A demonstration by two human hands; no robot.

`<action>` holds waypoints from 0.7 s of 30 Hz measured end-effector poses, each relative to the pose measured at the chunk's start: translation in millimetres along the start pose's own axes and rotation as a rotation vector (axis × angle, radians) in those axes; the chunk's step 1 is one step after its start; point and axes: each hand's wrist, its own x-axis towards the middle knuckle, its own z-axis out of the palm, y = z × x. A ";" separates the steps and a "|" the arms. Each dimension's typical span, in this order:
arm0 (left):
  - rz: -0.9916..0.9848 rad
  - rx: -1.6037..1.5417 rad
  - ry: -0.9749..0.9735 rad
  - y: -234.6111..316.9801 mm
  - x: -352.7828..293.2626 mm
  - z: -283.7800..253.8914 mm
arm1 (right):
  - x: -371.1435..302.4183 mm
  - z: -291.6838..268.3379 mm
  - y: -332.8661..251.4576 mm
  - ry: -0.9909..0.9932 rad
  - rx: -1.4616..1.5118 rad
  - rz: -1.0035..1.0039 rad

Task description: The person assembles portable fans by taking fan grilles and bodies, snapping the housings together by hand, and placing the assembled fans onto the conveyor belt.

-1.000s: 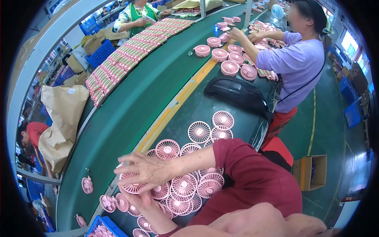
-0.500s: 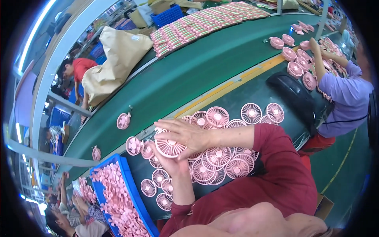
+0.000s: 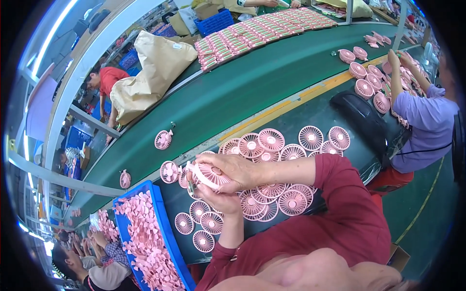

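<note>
Pink fan grilles (image 3: 272,140) crowd the dark bench; blue bin (image 3: 167,242) of pink blades just left, green conveyor (image 3: 252,92) beyond. Since half a second ago the view swung right; hands barely moved. Right hand (image 3: 233,169) fingers curled over a round pink ribbed fan cover (image 3: 206,175), left hand (image 3: 218,199) cupped beneath, above the bench.

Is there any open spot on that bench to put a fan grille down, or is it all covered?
Bare room lies on the green conveyor belt, between the yellow stripe and the far rows of pink packages. Near the hands it is crowded: pink fan grilles cover the dark bench, and the blue tray is full of pink blades.
</note>
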 end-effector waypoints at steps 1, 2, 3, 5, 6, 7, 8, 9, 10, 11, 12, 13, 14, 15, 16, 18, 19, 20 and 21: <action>0.032 -0.030 -0.002 0.5 -1.0 1.2 | 0.0 0.4 0.5 0.004 -0.005 0.001; -0.032 -0.087 -0.011 0.6 -0.1 -2.0 | 0.6 1.1 1.6 0.045 -0.018 -0.069; -0.033 -0.091 -0.015 2.9 1.9 -1.6 | 0.7 1.1 2.5 0.084 -0.032 -0.139; -0.076 0.002 0.008 9.4 8.2 3.7 | 1.1 -4.7 5.0 0.089 -0.091 -0.165; -0.127 -0.067 0.007 6.6 10.2 -0.2 | 1.1 -7.2 6.5 0.091 -0.144 -0.189; -0.123 -0.068 0.007 6.3 10.0 -1.5 | 4.3 -4.4 3.2 0.130 -0.170 -0.212; -0.086 -0.029 -0.002 5.7 9.2 -1.9 | 4.9 -5.5 0.7 0.129 -0.171 -0.215; -0.048 0.009 -0.010 4.9 9.0 -3.3 | 4.1 -7.0 -2.4 0.055 -0.015 -0.052; 0.052 0.092 -0.045 1.3 9.5 -10.1 | 4.4 -7.7 -7.6 -0.020 0.142 0.111; 0.054 0.093 -0.044 -2.8 9.1 -14.2 | 5.7 1.7 0.7 0.034 0.194 0.055; 0.114 0.153 -0.023 -6.2 7.7 -17.2 | 7.0 5.5 2.3 0.032 0.195 0.053; 0.169 0.211 -0.002 -8.8 6.2 -18.1 | 8.0 6.3 1.0 0.019 0.252 0.080; 0.215 0.268 -0.008 -9.5 6.2 -17.7 | 8.4 6.9 -0.2 0.006 0.308 0.106; 0.213 0.269 -0.006 -10.6 6.9 -18.1 | 8.0 7.3 -0.8 0.005 0.305 0.125; 0.251 0.275 -0.033 -11.3 9.0 -18.9 | 9.0 7.7 -2.1 0.002 0.306 0.124; 0.311 0.333 -0.076 -11.2 13.4 -23.5 | 10.5 8.9 -4.1 -0.002 0.369 0.195; 0.262 0.333 -0.077 -8.1 16.1 -23.2 | 10.8 8.2 -2.3 0.003 0.340 0.187; 0.211 0.334 -0.078 -4.1 18.4 -21.9 | 9.4 8.3 -1.4 0.002 0.340 0.188; 0.212 0.398 -0.063 0.0 20.8 -19.0 | 7.3 8.1 -0.4 0.026 0.249 0.117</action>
